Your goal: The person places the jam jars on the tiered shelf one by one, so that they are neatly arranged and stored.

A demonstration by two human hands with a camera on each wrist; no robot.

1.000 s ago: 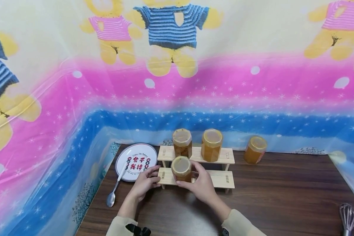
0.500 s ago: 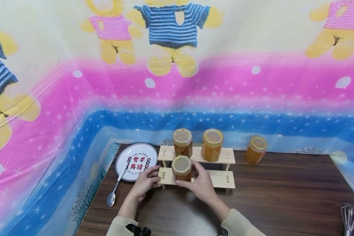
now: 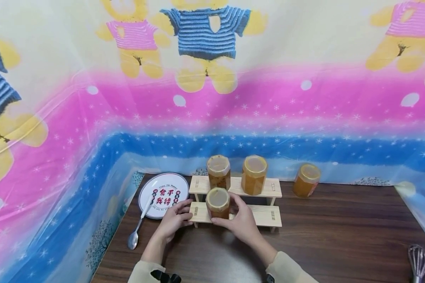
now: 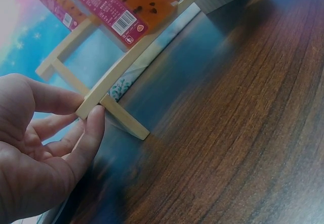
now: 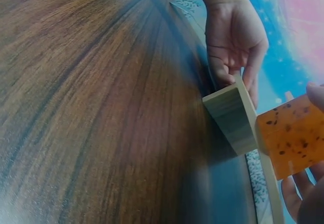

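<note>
In the head view, my right hand (image 3: pixel 243 221) grips a jar (image 3: pixel 218 201) of amber jam with dark seeds, its thumb in front and fingers behind. That jar (image 5: pixel 293 133) stands upright on the lower step of a two-tier wooden stand (image 3: pixel 263 215). My left hand (image 3: pixel 174 221) is at the stand's left end. In the left wrist view, the thumb and fingers of the left hand (image 4: pixel 45 153) pinch the end of the lower board (image 4: pixel 119 68). On the upper step stand a seeded jar (image 3: pixel 218 173) and a plain amber jar (image 3: pixel 254 177).
A shorter amber jar (image 3: pixel 306 181) stands on the dark wooden table (image 3: pixel 326 232) right of the stand. At left lies a white plate (image 3: pixel 148 186) with red lettering, a spoon (image 3: pixel 133 237) leaning over its rim. A whisk (image 3: pixel 419 261) lies at the right edge. Patterned cloth (image 3: pixel 269 106) hangs behind.
</note>
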